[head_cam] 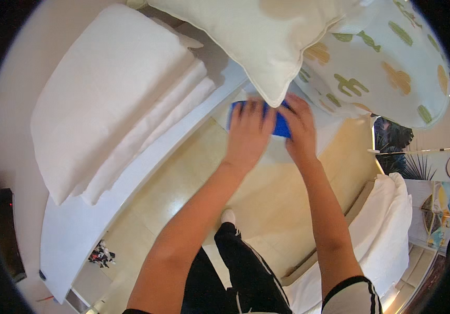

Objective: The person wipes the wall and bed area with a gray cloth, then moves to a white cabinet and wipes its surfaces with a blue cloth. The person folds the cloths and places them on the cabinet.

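A small blue flat object (pixel 282 126), its exact kind unclear, shows between and under my fingers. My left hand (pixel 250 131) grips its left part from above, the fingers spread across it and somewhat blurred. At its right end is my right hand (pixel 300 119), fingers curled over the edge. The corner of a cream pillow (pixel 264 43) hangs just above both hands and covers part of the blue object and some fingertips. To the right of that pillow, a white pillow with cactus print (pixel 370 74) bulges out.
Folded white bedding (pixel 119 90) is piled on a long white tabletop (pixel 87 223) at left. A white-covered bed (pixel 378 219) stands at right. Tiled floor (pixel 178 188) lies below, with a dark-and-white bundle (pixel 101 254) near the tabletop. A black screen (pixel 3 231) is at far left.
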`<action>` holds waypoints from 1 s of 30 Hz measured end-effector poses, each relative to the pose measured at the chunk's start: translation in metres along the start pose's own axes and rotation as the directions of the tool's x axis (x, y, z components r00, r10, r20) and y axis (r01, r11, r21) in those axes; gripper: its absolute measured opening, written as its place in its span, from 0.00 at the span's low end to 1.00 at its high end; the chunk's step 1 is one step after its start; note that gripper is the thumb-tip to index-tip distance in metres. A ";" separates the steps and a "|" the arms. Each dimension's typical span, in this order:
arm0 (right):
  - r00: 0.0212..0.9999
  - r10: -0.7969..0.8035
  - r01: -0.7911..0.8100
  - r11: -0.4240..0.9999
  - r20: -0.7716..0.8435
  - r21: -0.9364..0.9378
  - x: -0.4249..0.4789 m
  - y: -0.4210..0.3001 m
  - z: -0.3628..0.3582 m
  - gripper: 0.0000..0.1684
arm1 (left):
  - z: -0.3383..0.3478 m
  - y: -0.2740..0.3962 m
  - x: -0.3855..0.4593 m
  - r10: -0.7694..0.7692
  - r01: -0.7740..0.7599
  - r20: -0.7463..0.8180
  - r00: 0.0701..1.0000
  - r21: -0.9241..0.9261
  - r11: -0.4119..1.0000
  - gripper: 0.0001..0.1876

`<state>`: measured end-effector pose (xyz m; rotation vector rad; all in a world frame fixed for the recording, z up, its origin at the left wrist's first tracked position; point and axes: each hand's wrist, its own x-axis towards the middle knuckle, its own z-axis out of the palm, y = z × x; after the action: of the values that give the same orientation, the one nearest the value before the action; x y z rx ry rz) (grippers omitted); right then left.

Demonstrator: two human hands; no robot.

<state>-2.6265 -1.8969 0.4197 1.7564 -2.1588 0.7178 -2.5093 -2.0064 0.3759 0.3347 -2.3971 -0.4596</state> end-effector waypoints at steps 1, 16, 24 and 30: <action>0.993 0.110 -0.103 0.984 0.042 -0.145 -0.011 0.003 -0.014 0.36 | 0.011 0.015 0.007 0.009 -0.009 -0.008 1.000 0.018 1.000 0.26; 0.816 0.554 -0.449 0.787 0.163 -0.424 -0.066 0.025 0.001 0.36 | 0.078 0.037 0.019 -0.112 0.122 0.382 0.917 -0.002 0.992 0.34; 0.803 0.575 -0.477 0.779 0.159 -0.407 -0.011 0.040 0.025 0.33 | 0.075 -0.008 0.062 -0.136 0.121 0.433 0.891 0.063 0.991 0.32; 0.787 0.617 -0.564 0.741 0.036 -0.365 -0.066 0.034 -0.015 0.31 | 0.077 0.056 0.051 -0.051 0.075 0.438 0.897 -0.038 0.996 0.31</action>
<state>-2.6460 -1.8288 0.3925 0.9611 -2.7842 0.2943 -2.6040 -1.9556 0.3724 0.3105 -2.8097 -0.6893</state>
